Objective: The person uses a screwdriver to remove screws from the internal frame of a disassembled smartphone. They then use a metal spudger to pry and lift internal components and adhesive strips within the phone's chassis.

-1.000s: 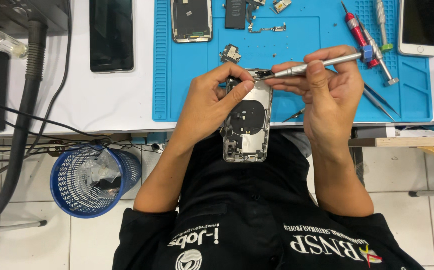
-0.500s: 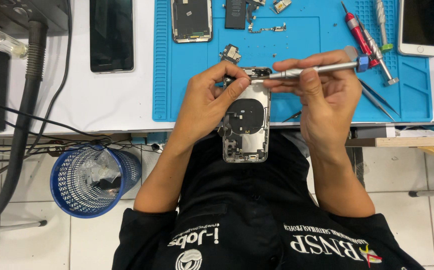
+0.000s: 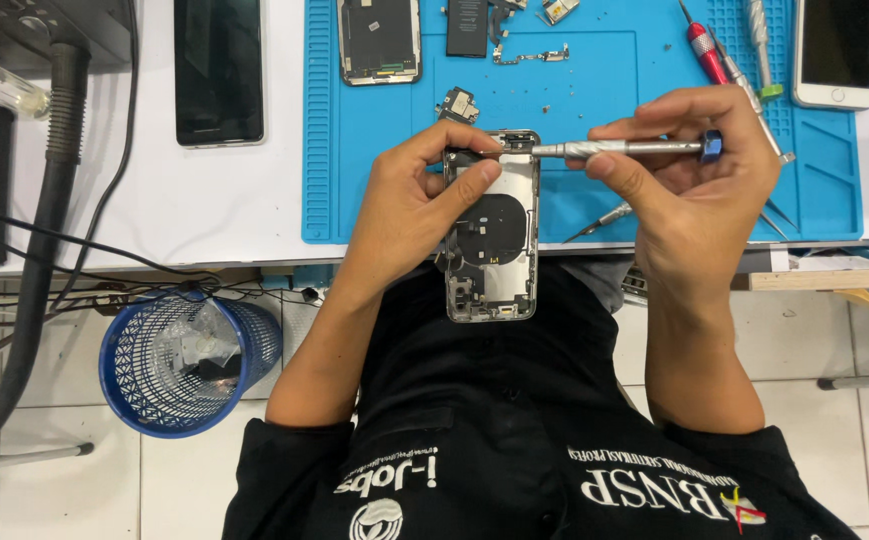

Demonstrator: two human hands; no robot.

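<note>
Mid-unscrew: L hand (image 3: 409,205) grips opened phone housing (image 3: 491,235), R hand (image 3: 689,170) closed on screwdriver (image 3: 619,149) — tip at top edge. Next needs steady tip seating — slow twist.

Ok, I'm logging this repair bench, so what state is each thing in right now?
Opened phone housing: back up, internals exposed, held by left hand.
Screwdriver: level, tip at housing's top edge, gripped by right hand.
Second housing: lying open on blue mat.
Black phone: screen dark.
White phone: screen dark.
Blue mesh bin: upright, holds scraps.
</note>
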